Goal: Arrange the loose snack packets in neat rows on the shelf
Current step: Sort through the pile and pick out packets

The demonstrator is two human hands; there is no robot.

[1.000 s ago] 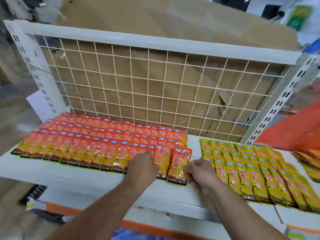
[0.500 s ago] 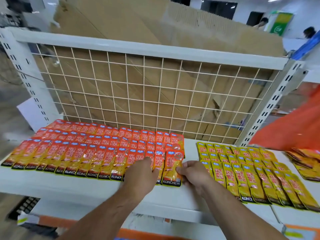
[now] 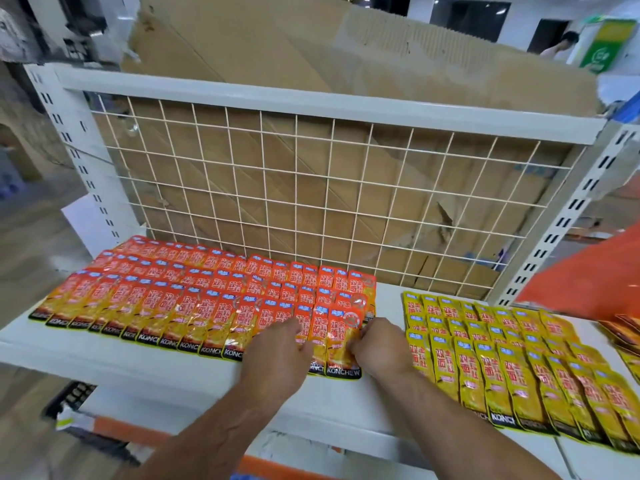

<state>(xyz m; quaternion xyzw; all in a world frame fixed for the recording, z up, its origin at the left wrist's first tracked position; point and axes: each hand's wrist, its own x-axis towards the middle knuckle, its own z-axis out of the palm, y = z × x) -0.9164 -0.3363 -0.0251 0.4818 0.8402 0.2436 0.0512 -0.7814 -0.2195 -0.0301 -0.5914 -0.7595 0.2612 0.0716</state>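
The last orange KONCHEW packet (image 3: 341,341) has slid left since a second ago, tighter against its neighbour. The right hand (image 3: 377,344) pinches its right edge with curled fingers, and the left hand (image 3: 277,355) lies flat, pressing the front orange row (image 3: 173,317) beside it. The packet looks light, soft and slippery, best nudged by its sealed edges. Yellow packets (image 3: 502,362) lie apart on the white shelf (image 3: 156,372).

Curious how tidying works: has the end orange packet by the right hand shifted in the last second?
Yes. The end orange packet slid left and straightened, closing up against the front orange row, which stayed put.
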